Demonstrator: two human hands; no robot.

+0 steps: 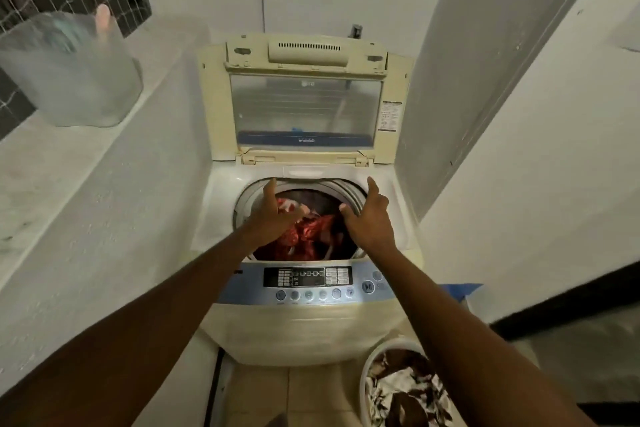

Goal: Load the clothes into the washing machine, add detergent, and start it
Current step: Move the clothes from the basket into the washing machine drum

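1. At frame centre, the left hand [273,217] and right hand [370,218] hang over the washing machine [311,329], fingers loosely spread, gripping nothing.
2. Red clothes [308,236] lie in its drum.
3. The basket [363,388] of laundry sits at lower right.

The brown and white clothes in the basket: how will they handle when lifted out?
Probably floppy: the brown and white clothes lie crumpled in folds, so they should sag and trail from a grip. Likely light for their bulk, being loose fabric. They look tangled, so lifting one piece may drag others over the basket rim.
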